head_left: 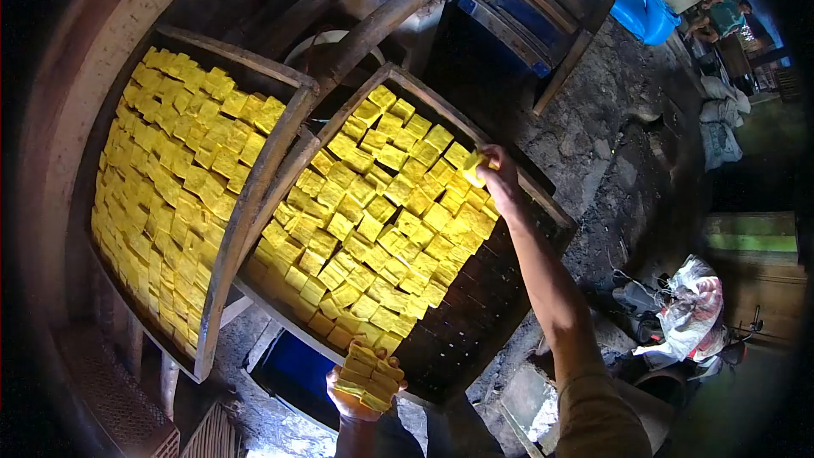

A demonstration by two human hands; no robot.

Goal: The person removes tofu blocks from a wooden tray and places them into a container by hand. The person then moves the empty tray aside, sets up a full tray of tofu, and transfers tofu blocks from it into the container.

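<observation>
Rows of yellow blocks cover most of a wooden-framed tray, whose lower right part shows dark bare slats. My right hand pinches one yellow block at the tray's upper right side, over the edge of the rows. Below the tray's near edge, my left hand holds a stack of several yellow blocks, with its fingers curled round them. To the left, a second framed tray is filled with more yellow blocks.
A wooden beam crosses behind the trays. Blue plastic lies at the upper right, near a person in the distance. White sacks stand at the far right, with a white bag lower down. A blue container is under the tray.
</observation>
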